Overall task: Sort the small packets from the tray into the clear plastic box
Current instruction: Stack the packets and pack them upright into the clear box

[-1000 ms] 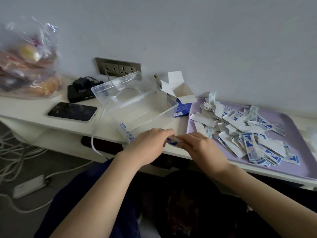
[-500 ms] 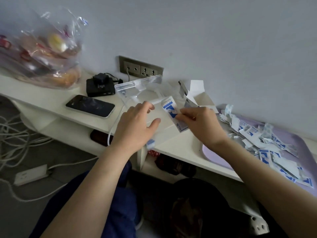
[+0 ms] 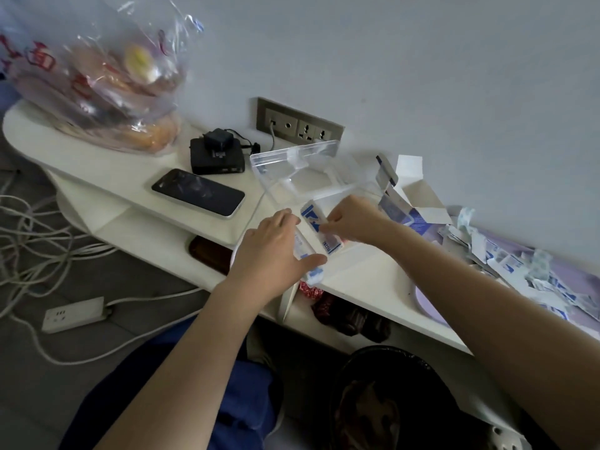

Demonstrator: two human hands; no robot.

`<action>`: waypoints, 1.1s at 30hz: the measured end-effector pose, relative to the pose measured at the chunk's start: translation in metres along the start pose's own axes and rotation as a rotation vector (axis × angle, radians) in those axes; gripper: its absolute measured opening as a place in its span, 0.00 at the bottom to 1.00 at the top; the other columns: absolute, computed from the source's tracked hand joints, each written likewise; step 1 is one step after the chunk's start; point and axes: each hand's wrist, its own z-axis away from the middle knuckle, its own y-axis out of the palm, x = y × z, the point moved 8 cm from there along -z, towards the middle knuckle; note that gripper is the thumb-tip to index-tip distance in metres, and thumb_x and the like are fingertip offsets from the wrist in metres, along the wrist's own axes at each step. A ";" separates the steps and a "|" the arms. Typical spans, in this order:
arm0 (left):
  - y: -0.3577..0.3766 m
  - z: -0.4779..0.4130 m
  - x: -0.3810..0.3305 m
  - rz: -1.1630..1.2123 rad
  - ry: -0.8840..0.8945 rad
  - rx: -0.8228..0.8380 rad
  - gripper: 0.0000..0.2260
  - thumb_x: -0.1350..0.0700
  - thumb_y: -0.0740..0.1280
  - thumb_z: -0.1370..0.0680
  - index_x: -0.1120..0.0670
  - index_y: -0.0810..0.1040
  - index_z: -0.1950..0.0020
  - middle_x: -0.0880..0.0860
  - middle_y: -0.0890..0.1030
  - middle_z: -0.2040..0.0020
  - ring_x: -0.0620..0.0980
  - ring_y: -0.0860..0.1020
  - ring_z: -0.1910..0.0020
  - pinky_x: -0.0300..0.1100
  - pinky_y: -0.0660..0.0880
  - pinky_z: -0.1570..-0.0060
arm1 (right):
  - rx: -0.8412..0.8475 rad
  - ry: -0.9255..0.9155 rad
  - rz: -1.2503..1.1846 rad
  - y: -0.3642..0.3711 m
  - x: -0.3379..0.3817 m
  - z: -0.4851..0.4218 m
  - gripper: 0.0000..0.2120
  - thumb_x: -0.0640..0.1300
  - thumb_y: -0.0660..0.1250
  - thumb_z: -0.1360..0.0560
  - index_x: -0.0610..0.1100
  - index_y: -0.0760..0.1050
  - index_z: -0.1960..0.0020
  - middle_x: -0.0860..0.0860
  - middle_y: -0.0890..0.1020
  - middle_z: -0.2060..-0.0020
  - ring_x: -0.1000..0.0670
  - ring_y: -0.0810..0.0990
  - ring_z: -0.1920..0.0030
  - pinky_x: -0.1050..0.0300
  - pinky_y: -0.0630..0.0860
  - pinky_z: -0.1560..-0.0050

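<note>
Pinching packet [image 3: 313, 219] in right hand [image 3: 354, 220] over clear plastic box [image 3: 344, 190], gripping its 7 o'clock wall with left hand [image 3: 272, 251]; slot beside filed packets [image 3: 302, 245], holding box steady.

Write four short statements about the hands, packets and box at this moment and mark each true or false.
1. The right hand pinches a blue-and-white packet over the clear plastic box. True.
2. The left hand rests on the phone. False: it grips the box's near wall; the phone lies apart, to its left.
3. The purple tray is bare. False: a pile of packets lies on it.
4. A cable is plugged into the wall socket. True.
</note>
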 end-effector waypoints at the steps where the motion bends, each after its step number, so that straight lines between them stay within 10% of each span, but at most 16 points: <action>1: 0.000 0.000 0.000 0.010 -0.003 -0.003 0.29 0.38 0.65 0.27 0.53 0.64 0.33 0.48 0.68 0.33 0.48 0.68 0.36 0.43 0.64 0.43 | 0.038 -0.002 0.016 0.008 0.004 -0.002 0.13 0.46 0.66 0.27 0.42 0.78 0.68 0.47 0.75 0.73 0.54 0.68 0.73 0.67 0.67 0.73; 17: 0.000 -0.002 -0.001 0.056 -0.009 0.050 0.32 0.36 0.64 0.27 0.54 0.63 0.32 0.48 0.67 0.33 0.47 0.70 0.38 0.39 0.62 0.47 | 0.342 0.129 -0.070 0.044 0.019 -0.007 0.12 0.37 0.63 0.23 0.35 0.74 0.41 0.50 0.75 0.65 0.54 0.75 0.68 0.70 0.70 0.76; 22: -0.001 -0.001 -0.001 0.068 -0.001 0.035 0.32 0.36 0.65 0.28 0.54 0.63 0.32 0.47 0.67 0.33 0.47 0.70 0.38 0.38 0.60 0.49 | 0.382 0.118 -0.057 0.048 0.020 -0.004 0.13 0.37 0.57 0.21 0.32 0.75 0.43 0.49 0.80 0.61 0.46 0.81 0.54 0.61 0.76 0.58; 26: -0.001 -0.002 -0.002 0.044 0.007 0.030 0.33 0.36 0.65 0.28 0.54 0.63 0.31 0.48 0.67 0.33 0.48 0.69 0.37 0.40 0.63 0.46 | 0.352 0.101 -0.038 0.045 0.021 -0.005 0.10 0.36 0.58 0.22 0.33 0.74 0.44 0.50 0.77 0.64 0.52 0.75 0.65 0.66 0.71 0.70; 33: -0.001 -0.002 -0.001 0.003 -0.007 0.042 0.32 0.37 0.64 0.27 0.54 0.62 0.30 0.48 0.66 0.32 0.50 0.68 0.36 0.42 0.63 0.44 | 0.338 0.009 -0.006 0.039 0.017 -0.002 0.06 0.39 0.58 0.21 0.39 0.73 0.51 0.40 0.80 0.43 0.48 0.78 0.56 0.57 0.76 0.54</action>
